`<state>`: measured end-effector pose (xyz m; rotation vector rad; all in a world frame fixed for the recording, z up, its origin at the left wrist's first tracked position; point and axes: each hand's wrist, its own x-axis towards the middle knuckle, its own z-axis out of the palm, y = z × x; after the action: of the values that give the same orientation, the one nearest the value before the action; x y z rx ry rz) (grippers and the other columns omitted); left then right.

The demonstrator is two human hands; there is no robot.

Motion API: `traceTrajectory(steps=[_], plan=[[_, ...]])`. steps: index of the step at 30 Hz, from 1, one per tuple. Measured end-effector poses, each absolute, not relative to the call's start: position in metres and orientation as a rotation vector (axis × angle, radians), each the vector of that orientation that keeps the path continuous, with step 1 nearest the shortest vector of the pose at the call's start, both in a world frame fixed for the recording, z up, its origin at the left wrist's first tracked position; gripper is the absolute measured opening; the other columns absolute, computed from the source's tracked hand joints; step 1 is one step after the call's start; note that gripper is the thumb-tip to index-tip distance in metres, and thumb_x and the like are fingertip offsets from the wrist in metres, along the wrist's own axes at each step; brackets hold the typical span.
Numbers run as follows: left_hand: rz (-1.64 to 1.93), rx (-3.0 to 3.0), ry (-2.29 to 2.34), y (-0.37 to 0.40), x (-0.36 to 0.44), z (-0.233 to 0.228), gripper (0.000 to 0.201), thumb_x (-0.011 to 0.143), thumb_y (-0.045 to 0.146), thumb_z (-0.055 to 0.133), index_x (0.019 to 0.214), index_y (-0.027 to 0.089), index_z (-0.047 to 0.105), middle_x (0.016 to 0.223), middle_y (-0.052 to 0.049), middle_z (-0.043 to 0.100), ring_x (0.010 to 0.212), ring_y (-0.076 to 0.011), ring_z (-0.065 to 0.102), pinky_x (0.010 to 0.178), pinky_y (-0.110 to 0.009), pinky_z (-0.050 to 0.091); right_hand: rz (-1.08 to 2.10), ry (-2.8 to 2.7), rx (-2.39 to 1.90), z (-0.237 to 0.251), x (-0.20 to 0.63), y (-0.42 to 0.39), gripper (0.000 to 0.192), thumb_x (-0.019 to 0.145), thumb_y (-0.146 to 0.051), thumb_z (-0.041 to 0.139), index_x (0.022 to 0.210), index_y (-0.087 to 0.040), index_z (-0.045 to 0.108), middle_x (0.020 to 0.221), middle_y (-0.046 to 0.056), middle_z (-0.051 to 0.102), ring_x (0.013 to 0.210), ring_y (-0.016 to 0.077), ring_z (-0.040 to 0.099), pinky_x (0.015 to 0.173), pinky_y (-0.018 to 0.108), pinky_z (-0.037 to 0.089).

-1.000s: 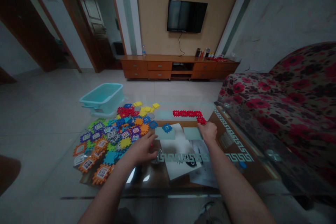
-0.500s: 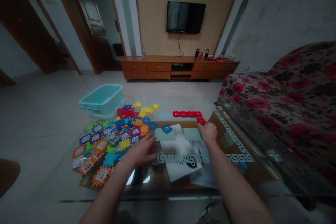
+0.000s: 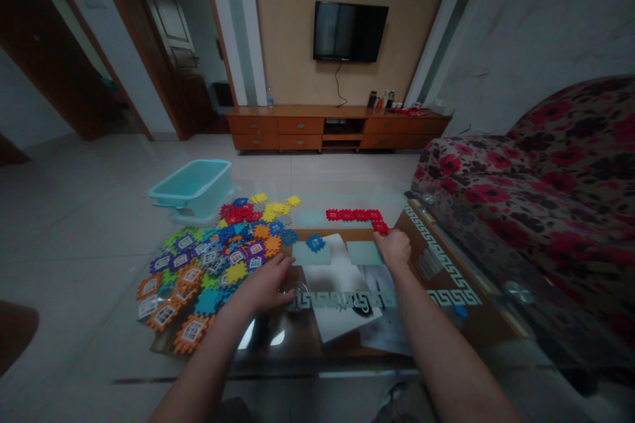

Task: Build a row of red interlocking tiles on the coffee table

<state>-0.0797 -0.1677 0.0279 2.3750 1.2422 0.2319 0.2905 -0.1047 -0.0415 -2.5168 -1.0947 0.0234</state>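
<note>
Right hand (image 3: 395, 248) pinches the near end of the red row (image 3: 356, 215), left hand (image 3: 265, 287) curled beside the pile (image 3: 218, 251), contents unclear; next needs another red piece.

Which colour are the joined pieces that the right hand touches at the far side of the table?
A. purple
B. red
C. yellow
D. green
B: the right hand rests against the near end of the red chain, an L-shaped row of linked pieces, apart from the mixed pile.
</note>
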Motion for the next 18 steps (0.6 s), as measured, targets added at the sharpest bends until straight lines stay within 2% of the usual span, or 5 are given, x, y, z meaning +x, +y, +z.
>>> traceTrajectory(steps=[7, 18], plan=[[0.166, 2.355, 1.253, -0.1666, -0.0805, 0.028, 0.065, 0.08, 0.035, 0.062, 0.14, 0.025, 0.041, 0.133, -0.011, 0.054, 0.116, -0.0288, 0.057, 0.097, -0.039, 0.048, 0.06, -1.091, -2.509, -0.0407, 0.2933, -0.1043, 0.046, 0.078, -0.049, 0.064, 0.096, -0.008, 0.073, 0.095, 0.024, 0.071, 0.092, 0.0342, 0.071, 0.077, 0.039, 0.056], [0.13, 2.312, 1.253, -0.1672, -0.0802, 0.0326, 0.065, 0.081, 0.036, 0.061, 0.141, 0.026, 0.04, 0.138, -0.011, 0.052, 0.122, -0.031, 0.054, 0.103, -0.043, 0.044, 0.075, -1.07, -2.504, -0.0418, 0.2941, -0.1036, 0.048, 0.076, -0.051, 0.066, 0.097, -0.008, 0.073, 0.096, 0.024, 0.071, 0.092, 0.0347, 0.071, 0.077, 0.039, 0.056]])
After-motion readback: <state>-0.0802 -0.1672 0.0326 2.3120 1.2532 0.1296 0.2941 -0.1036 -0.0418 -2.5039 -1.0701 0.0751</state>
